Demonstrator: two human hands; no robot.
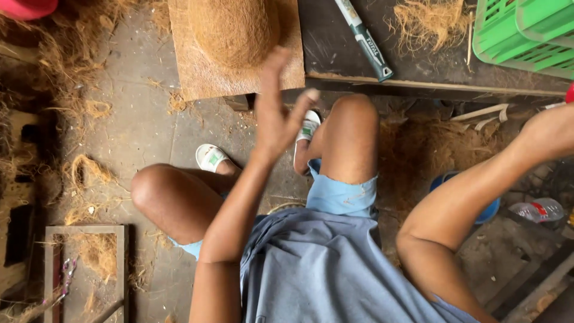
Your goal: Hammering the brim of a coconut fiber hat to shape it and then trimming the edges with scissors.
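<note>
Seated worker between strokes of shaping coir mound (236, 30) on fibre mat (197, 81). Left hand (276, 116) raised just below mound, open, fingers spread, empty. Right hand out of frame; grip unknowable. Next move likely calls for flat-palmed press onto mound. Hammer (365, 39) lies nearby on bench.

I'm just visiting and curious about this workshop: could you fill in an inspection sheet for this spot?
Surface: dark workbench with a brown fibre mat on it.
Job's things: rounded fibre mound on the mat.
Clutter: green-handled tool, green crate, loose fibre.
Hands: left hand open, raised just below the mound, holding nothing; right hand out of view, only the forearm shows.
Cables: nothing seen.
Surroundings: concrete floor, wooden frame, plastic bottle.
</note>
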